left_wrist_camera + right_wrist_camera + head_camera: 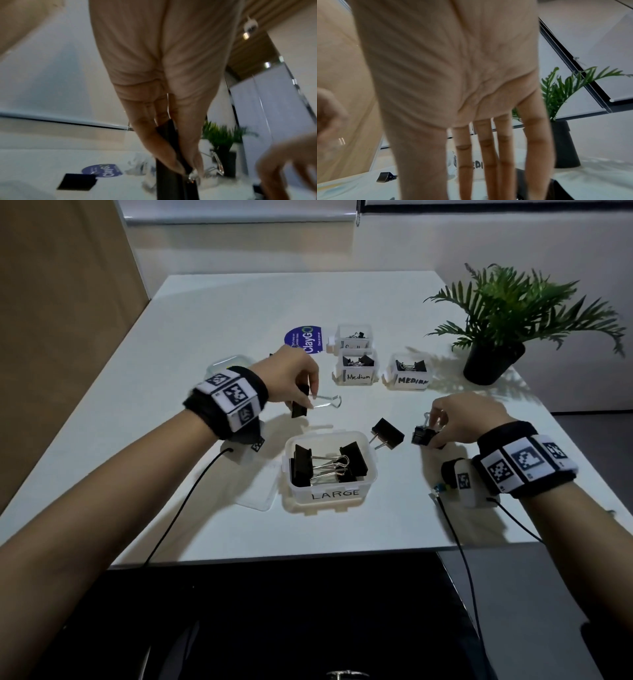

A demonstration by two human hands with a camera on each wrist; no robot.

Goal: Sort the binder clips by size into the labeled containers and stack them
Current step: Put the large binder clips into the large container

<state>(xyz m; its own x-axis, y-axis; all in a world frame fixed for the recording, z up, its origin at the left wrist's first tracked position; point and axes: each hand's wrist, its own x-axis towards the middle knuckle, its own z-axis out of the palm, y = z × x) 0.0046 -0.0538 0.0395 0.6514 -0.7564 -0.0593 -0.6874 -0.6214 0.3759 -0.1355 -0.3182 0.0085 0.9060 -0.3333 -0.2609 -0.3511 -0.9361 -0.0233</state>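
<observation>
White table; fingers pinching clip

Head view high, downward — wrist views close; shared plant

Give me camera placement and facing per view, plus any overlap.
Head: above, looking forward and down at the white table; both forearms, left hand and right hand show.
Left wrist: under the left hand, looking along its fingers pinching a black binder clip.
Right wrist: under the right hand, looking along straightish fingers; what they touch is hidden.
Shared: the green potted plant in a black pot shows in all three; the blue round ClayGo sticker in head and left wrist.
</observation>
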